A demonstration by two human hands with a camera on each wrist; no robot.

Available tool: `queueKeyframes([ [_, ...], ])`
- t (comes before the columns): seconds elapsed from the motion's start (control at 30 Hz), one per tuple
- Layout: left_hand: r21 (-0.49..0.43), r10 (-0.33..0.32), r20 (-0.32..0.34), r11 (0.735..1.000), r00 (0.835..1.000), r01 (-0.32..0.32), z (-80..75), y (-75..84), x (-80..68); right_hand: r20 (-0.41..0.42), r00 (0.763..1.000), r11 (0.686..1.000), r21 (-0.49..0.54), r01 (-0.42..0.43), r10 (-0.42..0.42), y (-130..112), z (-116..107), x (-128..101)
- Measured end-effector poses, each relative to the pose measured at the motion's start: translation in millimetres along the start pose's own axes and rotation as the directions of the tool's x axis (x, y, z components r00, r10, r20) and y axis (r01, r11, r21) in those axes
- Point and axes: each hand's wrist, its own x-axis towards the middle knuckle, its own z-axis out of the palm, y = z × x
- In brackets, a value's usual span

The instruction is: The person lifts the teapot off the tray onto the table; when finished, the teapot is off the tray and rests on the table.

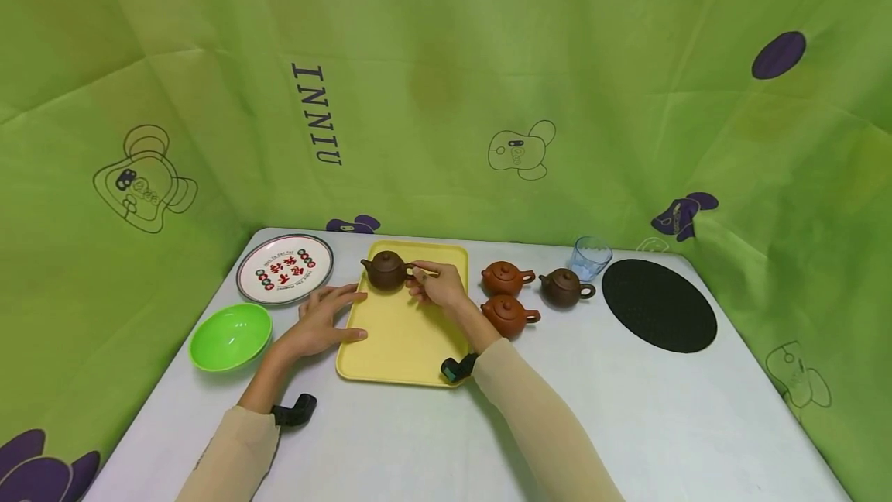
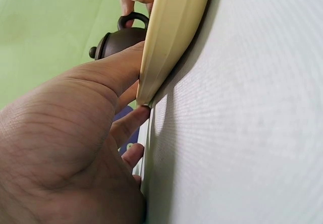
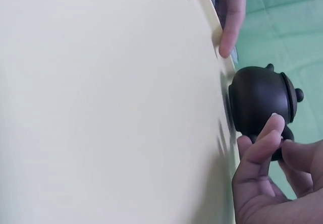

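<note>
My right hand (image 1: 442, 285) pinches the handle of a dark brown teapot (image 1: 385, 273) between thumb and fingers. The teapot stands upright at the far left of a yellow tray (image 1: 390, 343), its spout to the left and its lid on. In the right wrist view, the teapot (image 3: 260, 98) has its base close to the tray's surface. My left hand (image 1: 317, 324) lies at the tray's left edge, thumb and forefinger stretched over the rim. Seen from the left wrist, the other fingers of that hand (image 2: 65, 128) extend beside the tray's outer wall.
Right of the tray stand two reddish-brown teapots (image 1: 507, 277) and another dark brown teapot (image 1: 563, 289). Behind them is a blue glass (image 1: 591, 256), with a black round mat (image 1: 658, 306) at the far right. A patterned plate (image 1: 284, 269) and a green bowl (image 1: 230, 338) sit on the left.
</note>
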Motion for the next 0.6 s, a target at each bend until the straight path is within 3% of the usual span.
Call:
queueKeyframes([
  [0.6, -0.008, 0.033, -0.010, 0.999, 0.999, -0.034, -0.7, 0.2, -0.8, 0.058, 0.997, 0.998, -0.041, 0.053, -0.050, -22, -36, -25],
])
